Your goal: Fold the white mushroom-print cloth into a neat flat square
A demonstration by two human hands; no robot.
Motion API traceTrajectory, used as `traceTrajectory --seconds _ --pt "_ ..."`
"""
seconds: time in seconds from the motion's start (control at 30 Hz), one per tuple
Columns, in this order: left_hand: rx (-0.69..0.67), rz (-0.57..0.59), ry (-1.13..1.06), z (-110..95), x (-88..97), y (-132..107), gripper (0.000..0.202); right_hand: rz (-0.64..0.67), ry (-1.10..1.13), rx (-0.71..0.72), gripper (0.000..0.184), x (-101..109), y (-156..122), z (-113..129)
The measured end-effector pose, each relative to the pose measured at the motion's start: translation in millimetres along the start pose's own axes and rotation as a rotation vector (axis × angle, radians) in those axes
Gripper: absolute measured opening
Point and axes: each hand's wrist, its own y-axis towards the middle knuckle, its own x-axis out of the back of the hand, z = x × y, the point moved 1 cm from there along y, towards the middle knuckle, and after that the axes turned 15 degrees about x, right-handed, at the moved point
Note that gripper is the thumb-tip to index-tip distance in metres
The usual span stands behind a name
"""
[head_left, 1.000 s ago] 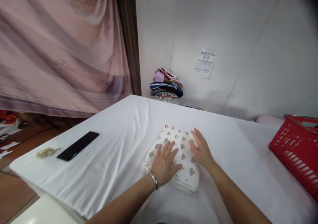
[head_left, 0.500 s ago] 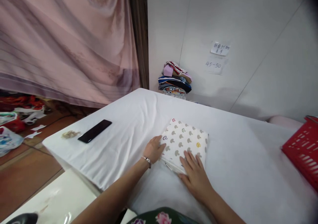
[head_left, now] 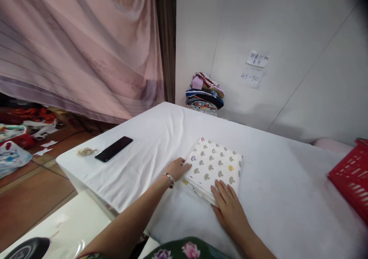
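A folded white cloth (head_left: pixel 214 165) printed with grey mushrooms and a few coloured ones lies on the white-covered table (head_left: pixel 276 197). Its layers show along the near edge. My left hand (head_left: pixel 176 171), with a bracelet at the wrist, holds the cloth's left corner, the thumb on top and the other fingers at the side, partly hidden. At the near right corner is my right hand (head_left: pixel 228 205): its fingers rest on the printed top and the thumb is at the near edge, so the cloth sits between them.
A black phone (head_left: pixel 114 148) and a small beige tangle (head_left: pixel 86 151) lie on the table's left. Folded fabrics (head_left: pixel 204 92) are stacked by the wall. A red basket (head_left: pixel 352 174) stands at the right. A pink curtain (head_left: pixel 86 52) hangs behind.
My right hand has slid slightly toward the near edge, its thumb now lower at the cloth's border. My left hand has shifted a little along the left corner. The view has turned slightly.
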Motion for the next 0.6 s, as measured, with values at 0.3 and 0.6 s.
traceTrajectory --seconds 0.3,0.6 --pt "0.027 0.111 -0.109 -3 -2.0 9 0.061 -0.008 -0.035 -0.008 0.054 -6 0 0" --pt "0.037 0.063 -0.045 3 -3.0 0 0.061 0.114 0.186 -0.019 0.048 18 3 -8"
